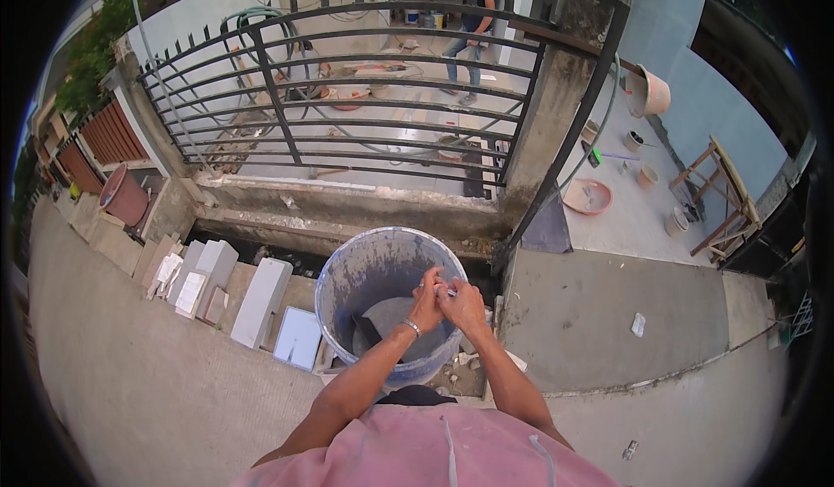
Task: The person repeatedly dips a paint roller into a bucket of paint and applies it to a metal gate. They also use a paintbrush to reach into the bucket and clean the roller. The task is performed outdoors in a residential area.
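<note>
Both of my hands meet over a large, stained blue-grey bucket (339, 283) with greyish water (393, 315) in it. My left hand (426, 303), with a bracelet at the wrist, has its fingers bent toward the right one. My right hand (466, 306) is curled close beside it. Between the fingertips is a small pale, shiny bit that is too small to name. Inside the bucket, a dark flat piece (368, 329) leans at the left, partly under the water.
A black metal fence (287, 96) on a low wall rises beyond the bucket. Pale blocks (261, 303) and a white-blue slab (298, 337) lie to the left. Farther off are a wooden trestle (725, 196), a basin (587, 197) and a person (473, 31) behind the fence.
</note>
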The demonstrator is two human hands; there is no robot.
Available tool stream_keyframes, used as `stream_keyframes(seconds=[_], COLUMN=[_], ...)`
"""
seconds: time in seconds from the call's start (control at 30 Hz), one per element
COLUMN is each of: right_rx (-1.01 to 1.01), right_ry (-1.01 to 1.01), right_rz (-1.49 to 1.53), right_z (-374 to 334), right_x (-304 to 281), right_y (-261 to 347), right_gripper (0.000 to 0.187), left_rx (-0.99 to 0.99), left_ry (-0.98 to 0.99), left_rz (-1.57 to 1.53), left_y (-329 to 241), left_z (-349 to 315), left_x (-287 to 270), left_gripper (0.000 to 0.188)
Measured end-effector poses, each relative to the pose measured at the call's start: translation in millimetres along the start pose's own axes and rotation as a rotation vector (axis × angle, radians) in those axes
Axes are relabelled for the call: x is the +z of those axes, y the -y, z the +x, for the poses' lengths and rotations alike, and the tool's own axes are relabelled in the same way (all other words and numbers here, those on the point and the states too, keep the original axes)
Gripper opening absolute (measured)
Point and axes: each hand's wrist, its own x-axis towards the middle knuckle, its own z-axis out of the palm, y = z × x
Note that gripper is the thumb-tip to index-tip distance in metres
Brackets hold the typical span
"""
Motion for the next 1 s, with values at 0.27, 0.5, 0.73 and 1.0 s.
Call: stream_keyframes(seconds=[0.27,0.5,0.73,1.0], right_rx=[-0.030,-0.318,-0.639,-0.362], right_ry=[-0.076,-0.037,0.443,0.559], right_rz=[-0.024,-0.066,-0.312,-0.324], right_z=[6.5,0.3,-26.4,-53.1], right_x=[13.5,6.0,-3.9,27.1], right_y=[2.6,35.6,48.2,31.0], right_gripper=[0.039,0.034,0.029,0.032], left_rx=[-0.582,-1.400,-1.102,-1.007], left_ry=[0.435,-0.039,0.084,-0.057], left_rz=[-0.501,-1.792,-1.801,-1.778], left_y=[43.5,144.1,206.7,215.0], left_z=[-25.7,-38.4,5.3,12.8], left_x=[-46.0,-31.6,-25.5,-31.9], left_gripper=[0.116,0.116,0.064,0.024])
